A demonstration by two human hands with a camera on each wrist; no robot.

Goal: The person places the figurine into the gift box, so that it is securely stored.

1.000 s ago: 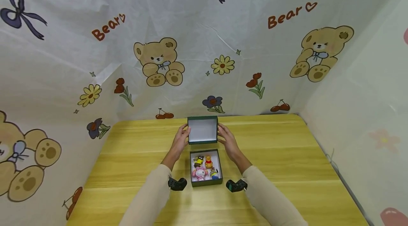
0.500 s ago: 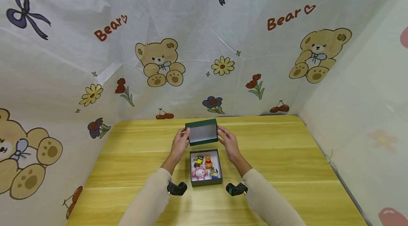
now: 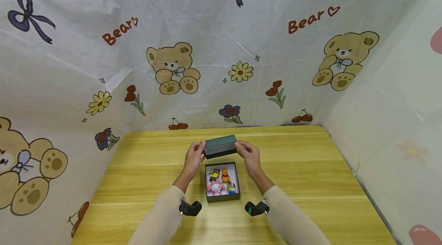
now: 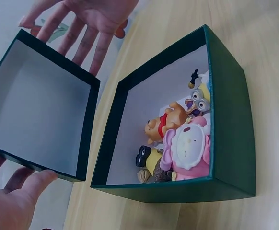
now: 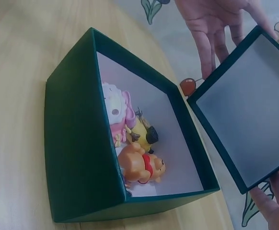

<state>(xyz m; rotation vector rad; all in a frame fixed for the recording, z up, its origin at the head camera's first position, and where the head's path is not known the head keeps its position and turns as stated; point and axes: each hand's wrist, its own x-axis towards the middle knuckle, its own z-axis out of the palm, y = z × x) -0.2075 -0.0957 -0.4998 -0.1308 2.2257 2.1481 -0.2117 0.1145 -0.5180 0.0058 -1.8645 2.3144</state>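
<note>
A dark green box lid (image 3: 220,141) is held by its two sides, between my left hand (image 3: 193,159) and my right hand (image 3: 250,157). It is tilted, its pale inside turned toward me, over the table just beyond the box. The left wrist view shows the left thumb and fingers (image 4: 22,189) along the lid's lower edge. The matching open box (image 3: 223,198) stands on the table between my forearms. Inside lie a bear figure in a red shirt (image 3: 225,176), a pink figure with a white face (image 3: 215,188) and two yellow figures (image 3: 214,174).
The wooden table (image 3: 145,183) runs back to a wall sheet (image 3: 210,26) printed with bears and flowers. Another pale sheet (image 3: 390,129) hangs at the right, with a cable (image 3: 359,174) along that edge. Black wrist devices (image 3: 190,208) sit over both sleeves.
The lid has tipped, its top edge coming down and toward me, so more of its outer green side shows and less of its inside. The box and figures stay put.
</note>
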